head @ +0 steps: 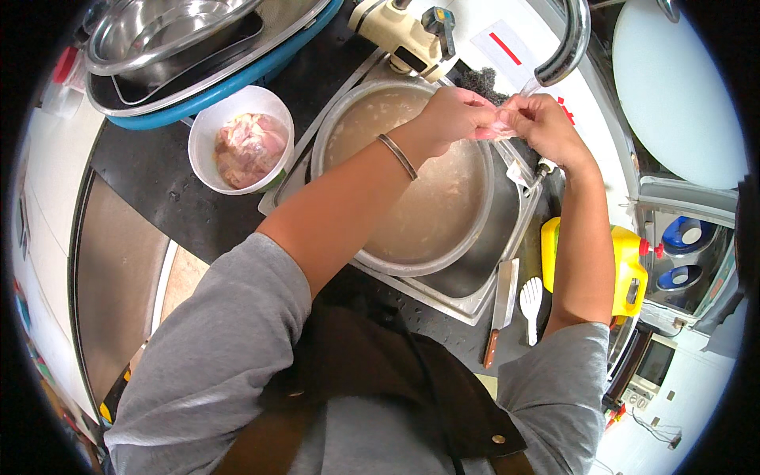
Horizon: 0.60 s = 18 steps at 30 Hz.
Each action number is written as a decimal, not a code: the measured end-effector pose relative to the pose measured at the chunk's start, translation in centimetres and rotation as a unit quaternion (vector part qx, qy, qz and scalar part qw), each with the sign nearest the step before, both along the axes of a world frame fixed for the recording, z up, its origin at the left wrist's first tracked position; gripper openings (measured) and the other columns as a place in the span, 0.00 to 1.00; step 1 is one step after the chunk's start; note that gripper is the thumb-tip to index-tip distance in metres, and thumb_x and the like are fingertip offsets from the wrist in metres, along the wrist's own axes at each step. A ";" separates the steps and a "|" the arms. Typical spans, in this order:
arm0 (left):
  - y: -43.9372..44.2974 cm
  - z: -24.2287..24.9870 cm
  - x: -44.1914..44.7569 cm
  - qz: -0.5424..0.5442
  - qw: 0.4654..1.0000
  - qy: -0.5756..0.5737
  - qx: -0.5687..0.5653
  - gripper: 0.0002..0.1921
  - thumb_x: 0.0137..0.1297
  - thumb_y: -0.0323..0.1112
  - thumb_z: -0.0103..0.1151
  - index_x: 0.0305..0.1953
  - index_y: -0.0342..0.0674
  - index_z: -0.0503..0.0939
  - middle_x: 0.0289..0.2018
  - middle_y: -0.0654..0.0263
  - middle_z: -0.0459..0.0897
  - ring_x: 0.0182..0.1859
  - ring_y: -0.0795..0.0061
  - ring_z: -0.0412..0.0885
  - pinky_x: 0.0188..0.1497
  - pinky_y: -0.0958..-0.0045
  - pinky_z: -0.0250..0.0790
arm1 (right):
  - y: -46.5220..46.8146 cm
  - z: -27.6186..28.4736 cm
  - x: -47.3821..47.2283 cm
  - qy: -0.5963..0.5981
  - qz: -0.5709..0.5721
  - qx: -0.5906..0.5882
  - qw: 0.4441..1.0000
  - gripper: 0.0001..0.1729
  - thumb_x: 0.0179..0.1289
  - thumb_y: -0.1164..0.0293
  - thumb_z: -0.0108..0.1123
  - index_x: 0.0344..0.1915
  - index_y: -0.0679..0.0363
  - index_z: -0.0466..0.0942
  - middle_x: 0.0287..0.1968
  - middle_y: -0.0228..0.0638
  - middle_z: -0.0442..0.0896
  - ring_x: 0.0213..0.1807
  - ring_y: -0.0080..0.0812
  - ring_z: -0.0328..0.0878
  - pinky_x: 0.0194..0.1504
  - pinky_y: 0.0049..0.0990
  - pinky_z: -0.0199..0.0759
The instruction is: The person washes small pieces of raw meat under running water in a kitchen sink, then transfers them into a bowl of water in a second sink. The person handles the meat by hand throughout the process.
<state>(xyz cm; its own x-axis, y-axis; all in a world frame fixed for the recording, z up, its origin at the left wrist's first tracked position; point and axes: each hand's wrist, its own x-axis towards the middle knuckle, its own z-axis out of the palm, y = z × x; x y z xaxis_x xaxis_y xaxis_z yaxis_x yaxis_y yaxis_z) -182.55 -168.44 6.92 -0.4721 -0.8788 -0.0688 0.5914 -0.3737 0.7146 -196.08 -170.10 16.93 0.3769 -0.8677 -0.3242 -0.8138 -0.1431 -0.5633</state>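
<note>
Both hands hold a small piece of pale pink raw meat (502, 127) beneath the mouth of a curved chrome faucet (573, 44), where water comes out. My left hand (457, 119), with a metal bangle on its wrist, pinches the meat from the left. My right hand (545, 127) grips it from the other side, fingers partly covering it. Below them, a large round metal basin (320, 139) full of cloudy brownish water with pale bits sits in the steel sink (469, 297). My left forearm crosses over the basin and hides part of it.
Left of the sink stands a white plastic tub (202, 148) holding raw meat (249, 148). Metal bowls (172, 35) are stacked at upper left. A cleaver (506, 291), a white slotted spoon (531, 297) and a yellow jug (629, 279) lie to the right. Dark mesh scrubber (480, 82) sits behind the hands.
</note>
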 end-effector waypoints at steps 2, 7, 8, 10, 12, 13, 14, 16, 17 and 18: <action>-0.1 -0.1 0.0 0.022 0.999 -0.021 0.021 0.08 0.52 0.29 0.52 0.32 0.31 0.72 0.31 0.63 0.75 0.34 0.80 0.73 0.37 0.80 0.67 | 0.1 0.2 0.3 0.016 -0.020 -0.002 1.000 0.07 0.53 0.74 0.51 0.28 0.67 0.75 0.23 0.31 0.76 0.25 0.18 0.69 0.30 0.19 0.65; 0.1 0.1 0.0 -0.001 0.999 0.040 0.025 0.08 0.51 0.28 0.52 0.32 0.30 0.72 0.30 0.62 0.74 0.34 0.79 0.73 0.36 0.81 0.67 | 0.6 1.2 0.7 0.011 -0.024 -0.008 1.000 0.07 0.53 0.74 0.51 0.28 0.68 0.74 0.22 0.31 0.76 0.25 0.18 0.68 0.30 0.19 0.65; 0.2 0.2 -0.2 0.008 0.999 0.021 0.027 0.08 0.51 0.27 0.52 0.32 0.30 0.72 0.30 0.62 0.74 0.34 0.78 0.73 0.36 0.81 0.67 | 0.6 1.2 0.7 -0.011 -0.020 0.001 1.000 0.07 0.53 0.74 0.51 0.28 0.68 0.74 0.22 0.30 0.76 0.25 0.18 0.68 0.30 0.19 0.64; 0.0 0.4 -0.4 0.025 0.999 0.011 0.032 0.07 0.50 0.27 0.52 0.31 0.31 0.72 0.30 0.63 0.74 0.31 0.79 0.73 0.34 0.81 0.67 | 0.6 1.3 0.8 0.001 -0.025 -0.010 1.000 0.07 0.53 0.74 0.51 0.27 0.68 0.74 0.22 0.30 0.75 0.25 0.18 0.68 0.30 0.19 0.64; -0.1 0.5 -0.5 0.040 0.997 0.020 0.055 0.06 0.48 0.27 0.53 0.29 0.32 0.73 0.28 0.64 0.74 0.26 0.81 0.72 0.30 0.81 0.68 | 0.5 1.3 0.7 0.010 -0.033 -0.017 0.999 0.07 0.53 0.75 0.51 0.27 0.68 0.74 0.21 0.29 0.75 0.25 0.18 0.67 0.30 0.19 0.64; -0.2 0.5 -0.5 0.027 0.998 0.040 0.037 0.06 0.48 0.27 0.53 0.29 0.33 0.73 0.27 0.64 0.74 0.26 0.81 0.72 0.30 0.80 0.68 | 0.4 1.3 0.7 0.001 -0.019 -0.022 1.000 0.07 0.53 0.75 0.51 0.27 0.68 0.74 0.21 0.29 0.75 0.25 0.18 0.67 0.30 0.19 0.64; -0.2 0.5 -0.6 0.016 0.998 0.052 0.027 0.06 0.48 0.27 0.53 0.28 0.33 0.73 0.27 0.64 0.74 0.26 0.81 0.72 0.30 0.80 0.67 | 0.4 1.3 0.6 -0.002 -0.011 -0.025 1.000 0.07 0.52 0.75 0.51 0.27 0.68 0.74 0.21 0.29 0.75 0.25 0.18 0.68 0.30 0.19 0.64; -0.3 0.4 -0.6 0.019 0.998 0.051 0.024 0.06 0.48 0.28 0.53 0.28 0.33 0.73 0.26 0.64 0.74 0.25 0.81 0.72 0.30 0.80 0.67 | 0.3 1.3 0.4 0.007 -0.006 -0.030 0.999 0.07 0.52 0.75 0.51 0.27 0.68 0.75 0.22 0.30 0.75 0.25 0.18 0.68 0.30 0.20 0.64; -0.2 0.3 -0.6 0.032 0.998 0.037 0.030 0.05 0.48 0.28 0.53 0.28 0.34 0.73 0.25 0.65 0.74 0.26 0.81 0.72 0.30 0.81 0.67 | 0.2 1.3 0.3 0.019 -0.009 -0.034 0.999 0.07 0.52 0.74 0.51 0.28 0.68 0.75 0.22 0.30 0.75 0.25 0.19 0.68 0.31 0.20 0.65; -0.3 0.3 -0.5 0.037 0.998 0.019 0.040 0.05 0.48 0.28 0.53 0.28 0.34 0.73 0.25 0.65 0.74 0.26 0.81 0.72 0.30 0.81 0.67 | 0.1 1.3 0.2 0.031 -0.011 -0.039 0.999 0.07 0.52 0.74 0.51 0.28 0.68 0.75 0.22 0.30 0.75 0.25 0.19 0.68 0.31 0.20 0.65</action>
<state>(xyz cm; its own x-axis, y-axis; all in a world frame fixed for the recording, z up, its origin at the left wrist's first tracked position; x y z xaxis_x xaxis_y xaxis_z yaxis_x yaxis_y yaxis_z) -183.05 -168.70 7.23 -0.4105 -0.9036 -0.1224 0.6457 -0.3829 0.6607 -195.86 -169.96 18.27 0.3390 -0.8987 -0.2781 -0.8504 -0.1663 -0.4992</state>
